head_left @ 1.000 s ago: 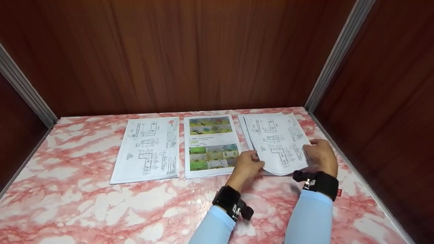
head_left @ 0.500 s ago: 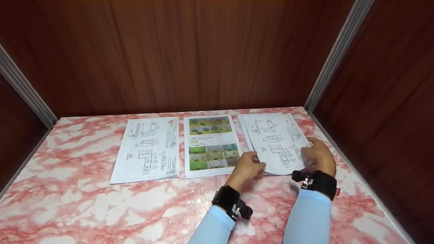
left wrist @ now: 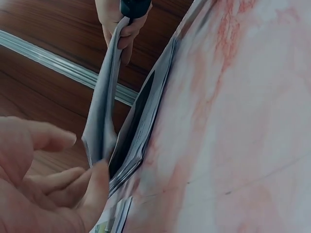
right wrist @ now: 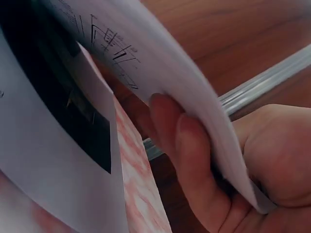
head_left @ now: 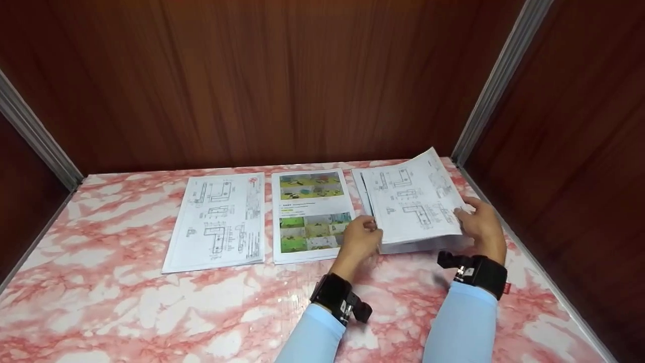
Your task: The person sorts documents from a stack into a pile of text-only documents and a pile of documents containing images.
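Note:
In the head view, a stack of white paper sheets (head_left: 413,206) printed with technical drawings is lifted and tilted over the right-hand pile. My right hand (head_left: 484,227) grips its right edge; the right wrist view shows the fingers (right wrist: 192,160) on one face. My left hand (head_left: 360,237) is at its lower left corner. In the left wrist view, the left thumb (left wrist: 97,189) and a fingertip meet at the sheets' edge, while the index finger stays apart. Under the lifted sheets lies the rest of the pile (head_left: 413,246), its top page showing a dark picture (right wrist: 92,121).
A pile with colour photos (head_left: 315,209) lies in the middle, close to my left hand. Further left rests another pile of drawings (head_left: 216,222). The red-and-white marbled table (head_left: 176,312) meets brown wood-look panels (head_left: 302,85) at the back and sides.
The sheets' near edge has risen off the pile and their far right corner now sticks up. My left hand has shifted slightly left and away from me, along with the lower left corner.

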The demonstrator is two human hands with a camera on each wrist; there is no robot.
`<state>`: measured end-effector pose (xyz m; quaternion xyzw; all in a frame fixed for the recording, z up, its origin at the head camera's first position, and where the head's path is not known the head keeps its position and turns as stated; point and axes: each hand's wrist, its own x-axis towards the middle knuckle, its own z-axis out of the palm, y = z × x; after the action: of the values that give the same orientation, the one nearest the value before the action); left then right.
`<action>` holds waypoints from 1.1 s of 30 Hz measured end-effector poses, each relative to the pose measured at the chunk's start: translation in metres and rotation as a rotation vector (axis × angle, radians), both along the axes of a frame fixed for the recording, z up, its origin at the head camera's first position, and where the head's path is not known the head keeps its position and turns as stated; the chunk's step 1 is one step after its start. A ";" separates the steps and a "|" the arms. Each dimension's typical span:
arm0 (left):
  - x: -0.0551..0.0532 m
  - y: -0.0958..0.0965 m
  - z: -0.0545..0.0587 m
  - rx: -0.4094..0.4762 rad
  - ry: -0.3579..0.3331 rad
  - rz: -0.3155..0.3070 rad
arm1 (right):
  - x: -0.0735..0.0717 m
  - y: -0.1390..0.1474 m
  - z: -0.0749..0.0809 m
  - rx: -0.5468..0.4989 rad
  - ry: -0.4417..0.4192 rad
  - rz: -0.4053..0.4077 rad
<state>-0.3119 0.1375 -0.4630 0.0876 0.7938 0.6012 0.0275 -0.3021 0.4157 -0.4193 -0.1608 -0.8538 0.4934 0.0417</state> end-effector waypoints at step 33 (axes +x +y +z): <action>-0.018 -0.038 0.010 0.506 -0.034 -0.194 | -0.018 -0.023 -0.004 -0.448 0.046 0.300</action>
<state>-0.3302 0.0999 -0.4527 0.1572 0.6055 0.7765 0.0756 -0.3204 0.3927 -0.4235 -0.0266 -0.7365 0.6742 -0.0490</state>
